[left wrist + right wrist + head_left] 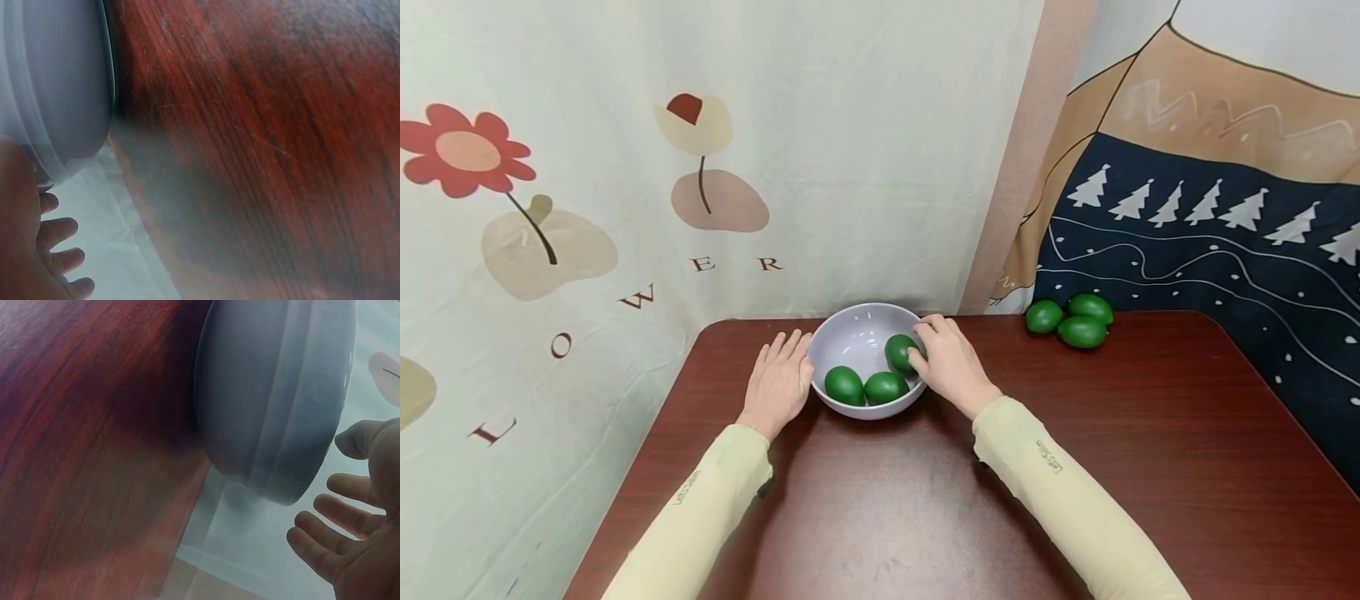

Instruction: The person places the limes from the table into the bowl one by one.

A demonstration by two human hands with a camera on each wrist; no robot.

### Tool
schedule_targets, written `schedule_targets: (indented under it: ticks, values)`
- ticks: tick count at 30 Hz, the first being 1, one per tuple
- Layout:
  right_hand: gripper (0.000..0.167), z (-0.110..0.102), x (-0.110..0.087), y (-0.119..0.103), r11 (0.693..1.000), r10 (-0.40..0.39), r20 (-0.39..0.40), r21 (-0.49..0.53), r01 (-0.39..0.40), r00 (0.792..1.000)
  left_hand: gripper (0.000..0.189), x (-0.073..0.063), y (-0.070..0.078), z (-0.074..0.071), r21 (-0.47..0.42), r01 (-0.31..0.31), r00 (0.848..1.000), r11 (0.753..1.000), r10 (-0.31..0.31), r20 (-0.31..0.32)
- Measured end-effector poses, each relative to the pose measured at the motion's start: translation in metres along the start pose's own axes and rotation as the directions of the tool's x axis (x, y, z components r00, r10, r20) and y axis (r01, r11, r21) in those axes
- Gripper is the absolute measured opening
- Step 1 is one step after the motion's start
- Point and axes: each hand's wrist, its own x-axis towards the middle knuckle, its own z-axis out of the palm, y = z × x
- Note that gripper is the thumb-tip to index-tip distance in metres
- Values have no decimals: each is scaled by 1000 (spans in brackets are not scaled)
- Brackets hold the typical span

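Observation:
A pale lavender bowl (859, 321) stands near the table's back edge with three green limes inside. Two limes, one at the left (844, 385) and one at the front (886, 388), lie side by side; another lime (901, 353) rests against the right inner wall. My left hand (778, 379) is at the bowl's left side, fingers straight and thumb at the outer wall. Over the right rim, my right hand (951, 358) has its thumb beside the right lime, partly covering it. In the right wrist view its fingers (322, 550) are spread and loosely bent, with nothing between them.
Three more limes (1082, 331) sit in a cluster at the table's back right edge. The dark red wooden table (865, 500) extends in front of the bowl. Behind it hangs a printed curtain (865, 167), close to the bowl's far side.

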Motion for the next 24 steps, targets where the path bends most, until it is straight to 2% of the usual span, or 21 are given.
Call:
schedule_targets:
  ticks: [7, 15, 24]
  values:
    - [31, -5, -3, 6, 999, 34, -2, 7, -34, 999, 55, 0, -1, -1, -2, 3, 1000, 1000, -3, 13]
    - [29, -8, -6, 11, 999, 35, -26, 19, -34, 999, 55, 1, -1, -2, -10, 11, 999, 1000, -10, 30]
    - [33, -12, -11, 18, 997, 77, -6, 19, -77, 997, 55, 1, -1, -1, -7, 9, 999, 1000, -9, 33]
